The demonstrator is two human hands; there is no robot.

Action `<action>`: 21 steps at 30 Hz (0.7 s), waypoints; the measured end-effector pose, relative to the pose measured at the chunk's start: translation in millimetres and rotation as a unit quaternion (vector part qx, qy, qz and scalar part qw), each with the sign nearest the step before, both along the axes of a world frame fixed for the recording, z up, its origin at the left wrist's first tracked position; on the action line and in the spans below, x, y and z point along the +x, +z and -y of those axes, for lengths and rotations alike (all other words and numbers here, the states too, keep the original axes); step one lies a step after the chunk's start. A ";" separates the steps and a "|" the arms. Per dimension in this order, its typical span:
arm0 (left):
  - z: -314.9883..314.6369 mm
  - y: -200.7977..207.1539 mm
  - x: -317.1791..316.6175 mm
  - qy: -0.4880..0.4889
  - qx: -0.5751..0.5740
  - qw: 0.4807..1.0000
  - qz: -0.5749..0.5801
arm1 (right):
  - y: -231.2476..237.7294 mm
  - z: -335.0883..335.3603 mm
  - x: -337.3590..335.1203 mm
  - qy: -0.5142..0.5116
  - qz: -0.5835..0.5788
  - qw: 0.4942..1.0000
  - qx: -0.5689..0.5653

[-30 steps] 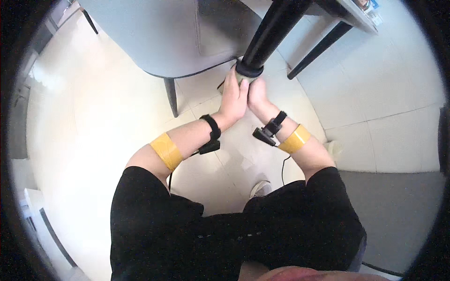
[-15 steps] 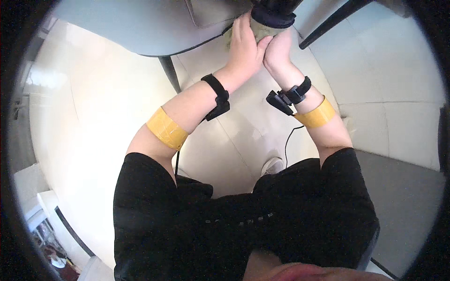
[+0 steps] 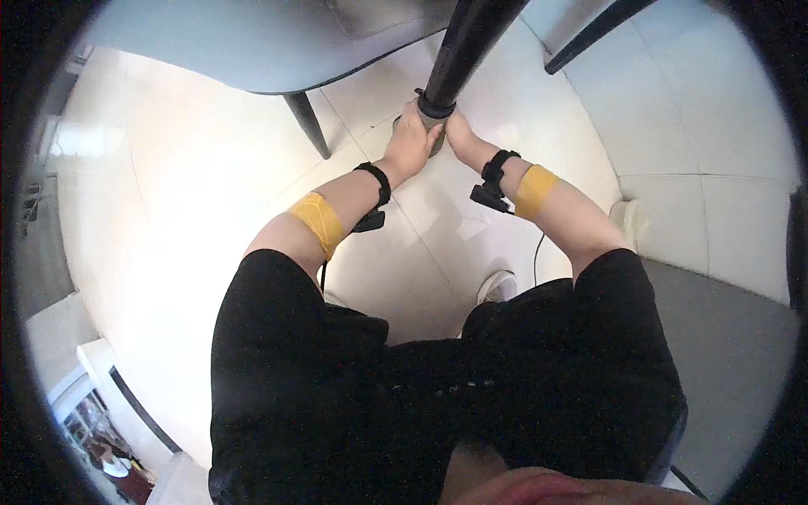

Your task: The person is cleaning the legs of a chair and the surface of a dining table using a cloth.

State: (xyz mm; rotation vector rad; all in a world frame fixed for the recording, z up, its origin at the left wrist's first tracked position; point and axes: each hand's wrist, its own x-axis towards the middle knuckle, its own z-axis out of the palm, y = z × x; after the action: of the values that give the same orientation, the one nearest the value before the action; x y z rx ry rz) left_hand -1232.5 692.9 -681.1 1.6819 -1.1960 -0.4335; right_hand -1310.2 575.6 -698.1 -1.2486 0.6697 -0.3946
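Note:
A thick black leg [image 3: 467,55] comes down slantwise from the top edge, and what it belongs to is out of view. Around its lower end sits a black collar [image 3: 436,108], with a greyish-green piece [image 3: 438,144] below it that my hands mostly cover. My left hand [image 3: 410,143] is wrapped around this end from the left, thumb toward the middle. On the opposite side my right hand [image 3: 464,138] presses against it, its fingers largely hidden behind. Black straps with small boxes circle both wrists, and yellow bands circle both forearms.
A blue-grey chair seat [image 3: 252,50] overhangs at the upper left, with a dark chair leg [image 3: 308,126] beneath it. Another dark leg [image 3: 598,34] slants at the upper right. Pale floor tiles [image 3: 210,185] spread around. A thin cable [image 3: 537,257] hangs below my right forearm.
Both hands appear lower and nearer to me in the picture, still around the same end. Much more of the black leg now shows above them.

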 end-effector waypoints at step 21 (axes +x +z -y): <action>-12.6 99.4 -15.8 0.054 -0.054 0.994 0.074 | 69.8 3.3 3.7 -0.021 0.054 0.989 -0.134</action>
State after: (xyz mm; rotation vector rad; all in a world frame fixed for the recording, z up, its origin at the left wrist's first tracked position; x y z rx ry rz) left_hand -1248.3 705.5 -581.7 1.6980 -1.2061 -0.1774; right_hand -1306.5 572.3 -628.3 -1.4565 0.5629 -0.5979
